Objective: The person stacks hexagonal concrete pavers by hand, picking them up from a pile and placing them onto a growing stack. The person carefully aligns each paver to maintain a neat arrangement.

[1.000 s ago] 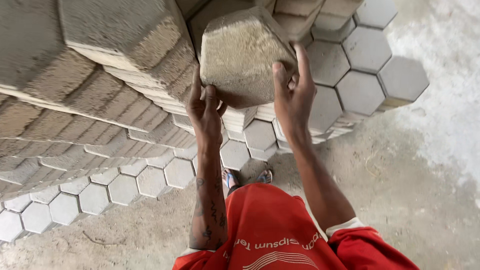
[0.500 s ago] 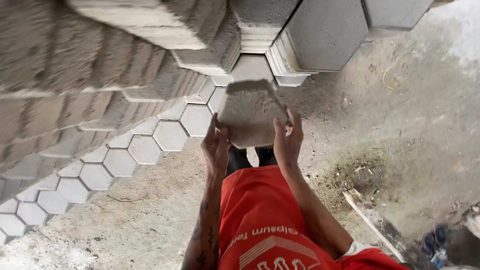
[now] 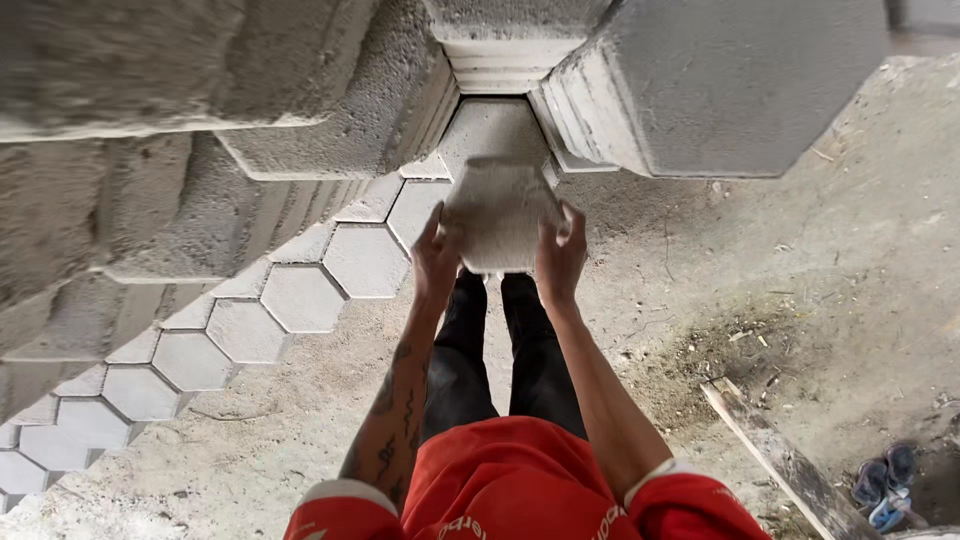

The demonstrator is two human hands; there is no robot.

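Having dropped lower since a moment ago, the hexagonal paver (image 3: 497, 213) is hanging between our left hand (image 3: 436, 262) and right hand (image 3: 559, 258), both pressing flat against its sides, and we are bringing it toward the low row of pavers (image 3: 300, 297) at ten o'clock, not yet set down

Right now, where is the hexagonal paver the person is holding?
In the head view, the hexagonal paver sits top centre, gripped between the left hand and right hand, low over the row of laid pavers, just below the tall stacks.

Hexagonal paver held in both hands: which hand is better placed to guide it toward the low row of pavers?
Left, probably. The left hand grips the hexagonal paver on the side facing the low row of pavers; the right hand holds the far side, over bare ground.
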